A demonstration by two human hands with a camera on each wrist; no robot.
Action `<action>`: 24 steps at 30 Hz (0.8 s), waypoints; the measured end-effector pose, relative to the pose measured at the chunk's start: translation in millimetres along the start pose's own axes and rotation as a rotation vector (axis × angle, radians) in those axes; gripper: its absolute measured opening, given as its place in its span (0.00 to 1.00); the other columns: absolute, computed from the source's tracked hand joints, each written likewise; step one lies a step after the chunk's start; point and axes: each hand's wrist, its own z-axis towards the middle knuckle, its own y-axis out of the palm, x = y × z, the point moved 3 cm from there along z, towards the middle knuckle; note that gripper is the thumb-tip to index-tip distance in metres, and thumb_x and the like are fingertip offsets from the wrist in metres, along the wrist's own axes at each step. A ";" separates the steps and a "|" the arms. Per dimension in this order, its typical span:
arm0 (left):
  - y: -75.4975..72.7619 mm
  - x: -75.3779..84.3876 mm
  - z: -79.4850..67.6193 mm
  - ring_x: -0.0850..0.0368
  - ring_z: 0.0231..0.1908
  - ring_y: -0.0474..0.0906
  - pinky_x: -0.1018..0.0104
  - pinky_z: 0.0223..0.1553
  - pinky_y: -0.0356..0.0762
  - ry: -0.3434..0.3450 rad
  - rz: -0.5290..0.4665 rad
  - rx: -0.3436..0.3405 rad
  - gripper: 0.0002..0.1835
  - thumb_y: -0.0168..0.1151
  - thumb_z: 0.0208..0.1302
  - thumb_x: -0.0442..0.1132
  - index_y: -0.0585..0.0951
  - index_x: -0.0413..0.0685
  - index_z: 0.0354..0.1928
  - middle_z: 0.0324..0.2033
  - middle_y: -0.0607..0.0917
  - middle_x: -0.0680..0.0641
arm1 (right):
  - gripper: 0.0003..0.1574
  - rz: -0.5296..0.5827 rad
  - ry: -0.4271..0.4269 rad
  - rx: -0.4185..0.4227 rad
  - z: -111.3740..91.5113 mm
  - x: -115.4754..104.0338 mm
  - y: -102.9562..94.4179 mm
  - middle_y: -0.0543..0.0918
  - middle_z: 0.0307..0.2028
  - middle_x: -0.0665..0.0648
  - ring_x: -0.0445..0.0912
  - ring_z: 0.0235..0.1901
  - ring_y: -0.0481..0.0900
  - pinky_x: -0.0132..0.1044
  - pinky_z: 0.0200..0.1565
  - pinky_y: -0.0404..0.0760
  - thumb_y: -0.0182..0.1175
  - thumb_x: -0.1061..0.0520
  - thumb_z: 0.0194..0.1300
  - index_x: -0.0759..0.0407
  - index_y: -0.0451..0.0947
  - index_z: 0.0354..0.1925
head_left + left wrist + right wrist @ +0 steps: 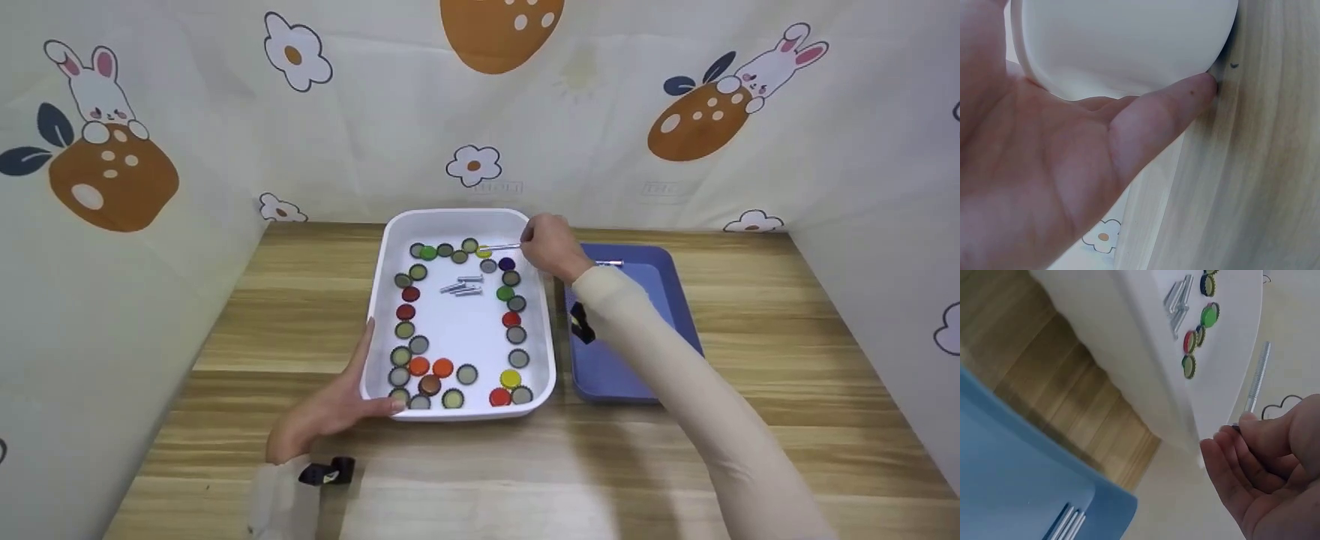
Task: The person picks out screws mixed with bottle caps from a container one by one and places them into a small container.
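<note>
A white plastic tub [457,330] holds many bottle caps [406,311], set mostly along its inner walls. My left hand [334,405] grips the tub's near left corner, thumb over the rim and fingers against the outer wall. In the left wrist view, the little finger [1157,115] lies along the outside of the tub. Over the tub's far right corner, my right hand [555,247] pinches a silver threaded bolt [1257,379] between thumb and fingers, its shaft pointing left above the caps. Several bolts [463,288] lie in a pile on the tub floor.
A blue tray [607,367] stands right of the tub, partly hidden by my right forearm. More bolts [1069,524] lie in its far end. Both containers sit on a wood-grain table [300,300] with a patterned cloth [375,135] behind.
</note>
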 end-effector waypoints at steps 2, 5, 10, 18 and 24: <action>-0.2 0.3 0.0 0.39 0.70 0.64 0.40 0.77 0.37 0.000 0.007 0.000 0.69 0.73 0.58 0.42 0.23 0.60 0.78 0.80 0.42 0.36 | 0.16 0.005 -0.002 0.025 -0.6 4.1 -4.1 0.87 0.44 0.67 0.52 0.39 0.81 0.44 0.43 0.84 0.53 0.66 0.65 0.71 0.84 0.45; 0.0 0.7 0.2 0.37 0.72 0.61 0.41 0.77 0.38 0.000 0.019 0.000 0.69 0.73 0.58 0.43 0.22 0.61 0.77 0.80 0.38 0.37 | 0.15 0.017 0.004 0.053 -1.6 10.2 -10.0 0.86 0.43 0.67 0.51 0.37 0.79 0.42 0.40 0.82 0.54 0.65 0.66 0.71 0.83 0.44; -0.6 0.9 0.0 0.37 0.72 0.61 0.41 0.77 0.39 -0.011 0.017 0.002 0.69 0.73 0.58 0.43 0.22 0.61 0.77 0.80 0.40 0.36 | 0.12 0.002 0.002 0.104 -3.2 20.9 -18.7 0.86 0.37 0.65 0.49 0.33 0.76 0.38 0.34 0.76 0.55 0.65 0.62 0.71 0.84 0.38; 0.3 0.2 1.8 0.40 0.72 0.61 0.42 0.77 0.37 0.058 -0.021 0.004 0.69 0.73 0.58 0.41 0.23 0.61 0.78 0.80 0.38 0.39 | 0.13 0.001 0.000 0.138 -5.7 38.2 -22.7 0.83 0.29 0.61 0.46 0.24 0.72 0.33 0.26 0.71 0.52 0.68 0.61 0.71 0.83 0.34; 0.6 0.9 2.1 0.39 0.74 0.58 0.42 0.77 0.36 0.048 -0.010 0.003 0.69 0.73 0.58 0.42 0.22 0.60 0.78 0.80 0.37 0.38 | 0.15 0.020 0.040 0.114 -8.2 52.7 -26.5 0.87 0.42 0.69 0.53 0.35 0.82 0.44 0.39 0.82 0.52 0.67 0.65 0.73 0.83 0.44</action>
